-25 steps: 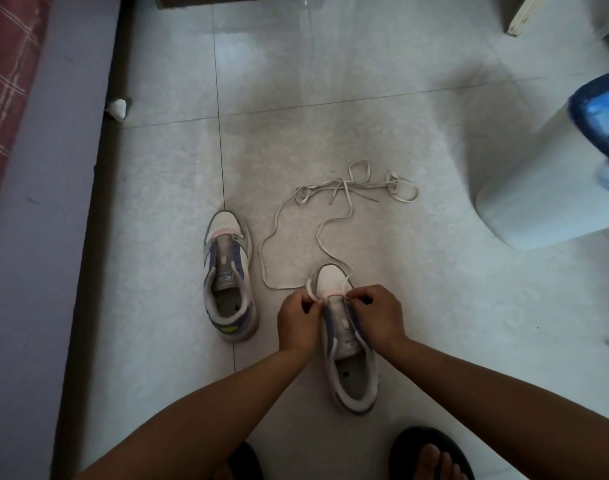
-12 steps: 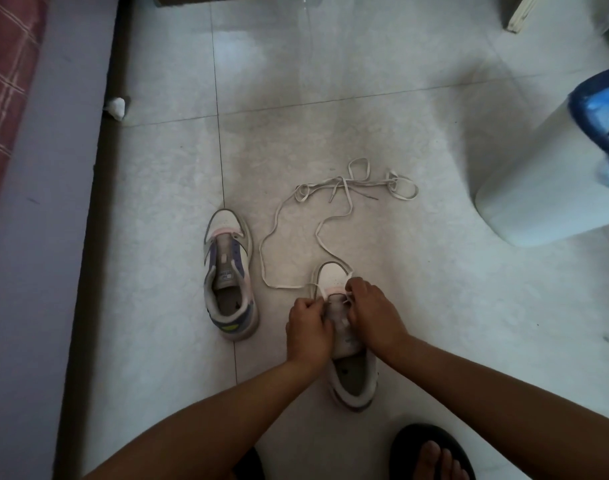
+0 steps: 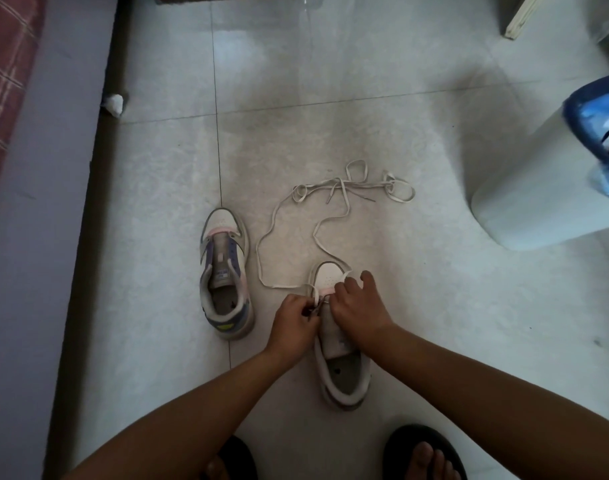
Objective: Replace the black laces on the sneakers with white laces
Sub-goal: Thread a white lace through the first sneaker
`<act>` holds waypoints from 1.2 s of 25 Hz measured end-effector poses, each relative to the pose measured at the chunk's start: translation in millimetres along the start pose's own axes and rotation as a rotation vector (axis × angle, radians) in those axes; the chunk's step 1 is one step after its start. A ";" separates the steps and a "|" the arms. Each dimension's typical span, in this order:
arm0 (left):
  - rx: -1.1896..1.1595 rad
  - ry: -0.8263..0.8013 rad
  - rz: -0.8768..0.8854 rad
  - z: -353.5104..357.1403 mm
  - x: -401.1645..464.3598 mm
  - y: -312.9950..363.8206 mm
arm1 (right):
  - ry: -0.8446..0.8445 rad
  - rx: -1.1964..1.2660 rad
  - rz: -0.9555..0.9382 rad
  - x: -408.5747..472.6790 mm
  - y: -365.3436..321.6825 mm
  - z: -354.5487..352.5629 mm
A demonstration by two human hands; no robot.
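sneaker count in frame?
2. One sneaker stands alone, unlaced, on the floor at left; the other sneaker is under both hands, getting a white lace. None seem hidden.

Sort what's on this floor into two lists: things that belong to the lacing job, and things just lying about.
Part of the job:
- sneaker being laced, under both hands
- white lace trailing across the tiles
- unlaced sneaker
- left hand, pinching the lace
- right hand

Just lying about:
- white bin with a blue liner
- crumpled white scrap by the wall
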State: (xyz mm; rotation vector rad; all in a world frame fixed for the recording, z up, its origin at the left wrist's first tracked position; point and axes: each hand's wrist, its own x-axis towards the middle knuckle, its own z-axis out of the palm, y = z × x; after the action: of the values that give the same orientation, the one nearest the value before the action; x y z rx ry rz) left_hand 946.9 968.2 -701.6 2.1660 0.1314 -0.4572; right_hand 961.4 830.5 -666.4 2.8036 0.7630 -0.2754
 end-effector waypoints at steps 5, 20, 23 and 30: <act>-0.027 -0.050 -0.035 -1.1 4.1 1.6 | 0.149 0.022 -0.064 -0.7 2.7 9.1; -0.420 -0.015 -0.286 3.1 -2.7 4.7 | -0.046 0.653 0.094 6.7 14.0 28.2; -0.370 -0.027 -0.226 4.5 -2.6 4.3 | 0.112 0.495 0.022 1.6 9.0 21.9; -0.173 -0.098 -0.209 3.4 -6.4 16.9 | 0.196 0.096 -0.124 12.0 1.2 14.6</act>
State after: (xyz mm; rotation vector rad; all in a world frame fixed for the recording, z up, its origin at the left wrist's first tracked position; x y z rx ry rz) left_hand 944.4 955.9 -688.2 1.9646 0.3325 -0.6465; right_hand 970.4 831.5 -683.0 2.9090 0.9944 -0.0588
